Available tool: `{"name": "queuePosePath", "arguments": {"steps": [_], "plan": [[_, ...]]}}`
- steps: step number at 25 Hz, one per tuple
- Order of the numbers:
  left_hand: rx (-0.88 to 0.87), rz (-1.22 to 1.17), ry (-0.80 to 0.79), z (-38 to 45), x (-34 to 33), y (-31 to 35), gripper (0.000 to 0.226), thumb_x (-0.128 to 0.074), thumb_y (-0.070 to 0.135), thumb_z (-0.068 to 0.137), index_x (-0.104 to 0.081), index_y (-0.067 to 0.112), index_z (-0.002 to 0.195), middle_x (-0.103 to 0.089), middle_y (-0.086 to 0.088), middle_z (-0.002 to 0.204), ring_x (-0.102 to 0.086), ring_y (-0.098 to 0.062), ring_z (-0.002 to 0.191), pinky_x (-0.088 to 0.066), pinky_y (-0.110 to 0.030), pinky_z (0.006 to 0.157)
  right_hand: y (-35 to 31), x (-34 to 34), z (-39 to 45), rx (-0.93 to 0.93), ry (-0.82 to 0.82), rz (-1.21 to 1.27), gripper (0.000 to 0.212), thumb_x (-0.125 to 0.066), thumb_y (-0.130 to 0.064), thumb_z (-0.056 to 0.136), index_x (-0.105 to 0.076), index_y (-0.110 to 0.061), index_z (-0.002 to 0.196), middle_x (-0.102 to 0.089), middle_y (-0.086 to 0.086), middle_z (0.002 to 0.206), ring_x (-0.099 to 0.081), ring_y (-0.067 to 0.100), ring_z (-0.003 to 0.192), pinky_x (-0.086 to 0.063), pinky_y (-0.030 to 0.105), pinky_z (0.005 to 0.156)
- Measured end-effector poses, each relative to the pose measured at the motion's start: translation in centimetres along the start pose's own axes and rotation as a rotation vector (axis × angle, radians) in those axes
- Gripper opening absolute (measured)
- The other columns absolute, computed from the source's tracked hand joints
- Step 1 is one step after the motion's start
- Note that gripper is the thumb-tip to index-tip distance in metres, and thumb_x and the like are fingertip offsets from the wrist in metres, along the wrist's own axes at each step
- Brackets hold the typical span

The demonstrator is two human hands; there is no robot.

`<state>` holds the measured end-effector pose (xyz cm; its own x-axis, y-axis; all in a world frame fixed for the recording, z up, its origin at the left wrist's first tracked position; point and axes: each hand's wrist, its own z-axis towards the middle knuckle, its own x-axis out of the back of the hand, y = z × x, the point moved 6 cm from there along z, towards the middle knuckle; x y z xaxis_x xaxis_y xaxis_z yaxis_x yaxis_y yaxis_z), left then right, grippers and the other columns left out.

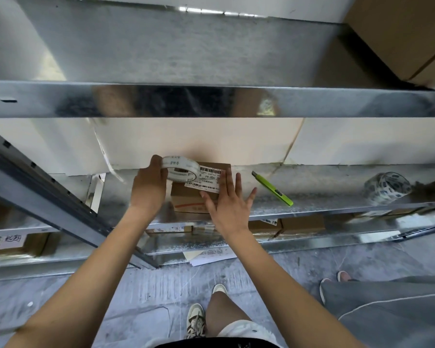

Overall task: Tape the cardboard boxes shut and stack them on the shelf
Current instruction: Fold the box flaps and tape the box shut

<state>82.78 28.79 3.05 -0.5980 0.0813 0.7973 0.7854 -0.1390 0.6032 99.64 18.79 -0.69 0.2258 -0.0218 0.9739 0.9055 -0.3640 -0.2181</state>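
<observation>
Two bare hands are seen at work on a metal shelf. One small cardboard box is set on the shelf surface, near its front edge, with a white barcode label on its top. A roll of printed white tape is gripped by the left hand — fingers curled round the roll's left side — and is held over the box's rear left corner. The right hand is laid flat on the right part of the box top, fingers straight and spread, fingertips reaching the label. A green utility knife is observed lying on the shelf to the right of the box, apart from it. Farther right, a second, patterned tape roll is noted. More cardboard boxes are stored on the level below — partly hidden by the shelf edge.
</observation>
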Motion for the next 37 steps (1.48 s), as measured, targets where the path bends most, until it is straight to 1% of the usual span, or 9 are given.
{"name": "queuePosePath", "arguments": {"steps": [4,11,16,18,20,23,27,30,37], "plan": [[0.171,-0.057,0.025,-0.8,-1.3,0.8,0.036,-0.044,0.031,0.098,-0.06,-0.001,0.105,-0.064,-0.024,0.104,-0.058,-0.039,0.096,-0.035,-0.032,0.071,-2.6,-0.2,0.0,0.061,0.033,-0.028,0.095,0.003,-0.072,0.081,-0.002,-0.008,0.151,-0.002,0.008,0.16,0.009,0.021,0.147,0.022,0.055,0.109],[0.079,0.013,0.005,-0.9,-1.9,1.7,0.034,-0.041,0.025,0.099,-0.06,-0.002,0.094,-0.064,-0.024,0.095,-0.058,-0.038,0.086,-0.034,-0.033,0.068,-3.3,-0.9,0.7,0.14,0.06,-0.001,0.105,0.002,-0.075,0.077,-0.016,-0.004,0.151,-0.013,0.012,0.159,-0.001,0.02,0.148,0.016,0.046,0.115],[0.081,-0.102,0.062,-1.3,0.0,0.5,0.015,-0.042,0.009,0.098,-0.052,0.002,0.09,-0.05,-0.006,0.076,-0.041,0.0,0.052,-0.035,-0.006,0.045,-3.1,-0.9,0.8,0.142,0.005,-0.018,0.096,-0.007,-0.073,0.084,-0.004,-0.005,0.151,-0.008,0.011,0.16,0.003,0.02,0.148,0.016,0.046,0.116],[0.128,-0.161,0.094,-1.0,0.9,-1.3,0.013,-0.043,0.006,0.097,-0.052,-0.002,0.091,-0.057,-0.013,0.082,-0.051,-0.01,0.055,-0.037,-0.007,0.047,-2.9,-0.9,0.8,0.133,-0.001,-0.013,0.095,-0.01,-0.072,0.085,-0.004,-0.005,0.151,-0.007,0.011,0.16,0.004,0.02,0.148,0.016,0.045,0.116],[0.199,-0.135,0.089,-0.3,0.6,-4.4,0.014,-0.047,0.005,0.094,-0.055,-0.006,0.095,-0.063,-0.023,0.091,-0.062,-0.032,0.074,-0.044,-0.026,0.06,-2.9,-1.0,0.6,0.135,0.015,-0.014,0.096,-0.007,-0.073,0.084,-0.004,-0.005,0.151,-0.009,0.011,0.16,0.002,0.02,0.148,0.016,0.046,0.115],[0.314,-0.099,0.015,-0.7,-2.0,-7.3,0.023,-0.045,0.01,0.097,-0.056,-0.011,0.095,-0.062,-0.027,0.098,-0.058,-0.039,0.091,-0.04,-0.037,0.07,-3.2,-1.0,0.5,0.116,-0.008,-0.011,0.107,-0.001,-0.08,0.076,-0.002,-0.004,0.151,-0.005,0.013,0.16,0.005,0.022,0.147,0.018,0.053,0.113],[0.552,-0.437,0.119,-1.7,-4.6,-8.2,0.025,-0.046,0.013,0.095,-0.058,-0.007,0.102,-0.064,-0.028,0.101,-0.062,-0.04,0.093,-0.053,-0.043,0.073,-3.7,-1.3,0.7,0.013,-0.083,-0.056,0.122,-0.012,-0.093,0.066,0.007,-0.007,0.151,0.011,0.011,0.158,0.024,0.037,0.141,0.017,0.069,0.104],[0.764,-1.024,-0.018,-3.9,-8.0,-7.0,0.015,-0.054,0.018,0.096,-0.059,0.005,0.093,-0.067,-0.013,0.083,-0.064,-0.024,0.071,-0.058,-0.029,0.055,-4.0,-1.4,1.0,-0.018,-0.105,-0.04,0.119,-0.031,-0.088,0.072,0.011,-0.008,0.15,0.014,0.01,0.159,0.024,0.04,0.14,0.007,0.07,0.105],[0.712,-1.378,-0.334,-3.5,-9.3,-1.7,0.052,-0.055,0.05,0.086,-0.062,0.011,0.119,-0.069,-0.015,0.11,-0.067,-0.027,0.097,-0.057,-0.032,0.067,-2.7,-0.2,0.9,-0.139,-0.019,0.129,0.116,-0.041,-0.085,0.069,0.0,-0.015,0.152,0.004,0.002,0.161,0.013,0.031,0.145,0.002,0.066,0.108]]}}
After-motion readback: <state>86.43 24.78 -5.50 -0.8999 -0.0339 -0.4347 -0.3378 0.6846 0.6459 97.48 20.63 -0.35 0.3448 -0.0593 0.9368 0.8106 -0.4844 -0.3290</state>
